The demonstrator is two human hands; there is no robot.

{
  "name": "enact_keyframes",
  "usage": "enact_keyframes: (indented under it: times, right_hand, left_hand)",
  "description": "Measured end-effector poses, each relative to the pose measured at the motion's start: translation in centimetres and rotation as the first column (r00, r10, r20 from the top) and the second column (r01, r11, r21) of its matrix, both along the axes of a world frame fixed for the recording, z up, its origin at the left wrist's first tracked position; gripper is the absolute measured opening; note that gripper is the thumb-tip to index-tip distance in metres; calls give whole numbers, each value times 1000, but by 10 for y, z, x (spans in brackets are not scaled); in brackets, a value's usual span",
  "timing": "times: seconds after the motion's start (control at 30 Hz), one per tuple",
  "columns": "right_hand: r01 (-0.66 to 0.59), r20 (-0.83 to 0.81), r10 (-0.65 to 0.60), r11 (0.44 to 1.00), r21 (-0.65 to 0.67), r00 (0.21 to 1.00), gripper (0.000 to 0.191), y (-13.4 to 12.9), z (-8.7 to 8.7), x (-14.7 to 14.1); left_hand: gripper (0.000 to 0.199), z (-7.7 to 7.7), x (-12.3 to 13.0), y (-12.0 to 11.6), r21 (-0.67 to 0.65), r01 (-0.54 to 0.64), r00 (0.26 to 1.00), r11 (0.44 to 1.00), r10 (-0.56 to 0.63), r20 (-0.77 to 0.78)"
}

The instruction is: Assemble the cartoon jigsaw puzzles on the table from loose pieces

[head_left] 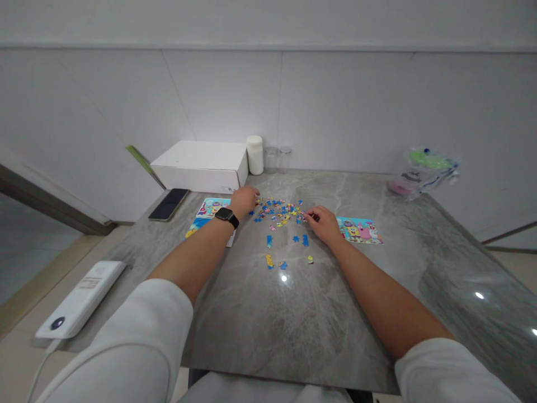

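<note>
A loose pile of small colourful jigsaw puzzle pieces point(279, 210) lies on the grey marbled table point(268, 324). At the pile's left edge is my left hand point(245, 200), its fingers curled and partly hidden behind the hand; what they hold is unclear. My right hand point(324, 223) pinches at the right edge, thumb and forefinger together at a puzzle piece point(304, 214). Closer to me lie joined blue pieces point(269, 241), a blue strip point(305, 240), a yellow-and-blue cluster point(269, 261), a blue cluster point(283, 265) and a yellow piece point(310, 259).
Cartoon picture cards lie beside my left wrist point(198, 224) and right wrist point(361, 230). Behind stand a white box point(197, 162), a white bottle point(254, 155) and two clear jars point(277, 160). A phone point(169, 204), white corded device point(81, 299) and plastic bag point(423, 173) flank them.
</note>
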State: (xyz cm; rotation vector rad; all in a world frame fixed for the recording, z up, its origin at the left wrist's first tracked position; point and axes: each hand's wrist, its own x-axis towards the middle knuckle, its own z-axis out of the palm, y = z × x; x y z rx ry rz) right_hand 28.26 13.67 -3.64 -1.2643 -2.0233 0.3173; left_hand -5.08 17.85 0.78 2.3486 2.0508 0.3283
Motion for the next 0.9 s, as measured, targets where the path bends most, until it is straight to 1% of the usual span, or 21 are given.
enact_keyframes:
  times: [0.1,0.2,0.33,0.53,0.6,0.7,0.8,0.87,0.9]
  right_hand:
    - [10,0,-10,1000,-1,1000,25,0,-1,0]
    - [14,-10,-14,1000,-1,1000,23,0,-2,0]
    - [13,-9,-13,1000,-10,1000,21,-1,0,-2]
    - [3,-6,-3,1000,-15,1000,23,-3,4,-2]
    - [6,-11,-6,1000,-18,1000,23,-3,4,-2]
    - [15,-14,-16,1000,-17,1000,23,-3,3,-2]
    - [7,-17,-8,1000,-18,1000,23,-3,4,-3]
    - [-5,-18,4,1000,-15,1000,24,-4,6,-3]
    - [-7,-17,7,1000,-12,1000,24,-4,6,-3]
  left_hand:
    - [37,-6,5,1,-10,0,1000,1000,0,14]
    - [33,-8,7,6,-22,-11,999,1000,12,37]
    - [28,-6,9,14,-46,-27,997,999,30,75]
    - [8,-1,11,26,-130,-22,985,991,44,166]
    - [6,2,11,27,-144,-15,975,990,46,216]
    - [12,8,11,22,-141,19,952,990,25,306]
    - [19,13,10,8,-137,80,923,987,-21,385]
    - [22,15,9,-6,-121,131,879,984,-58,473]
    - [22,16,9,-14,-107,159,839,981,-77,539]
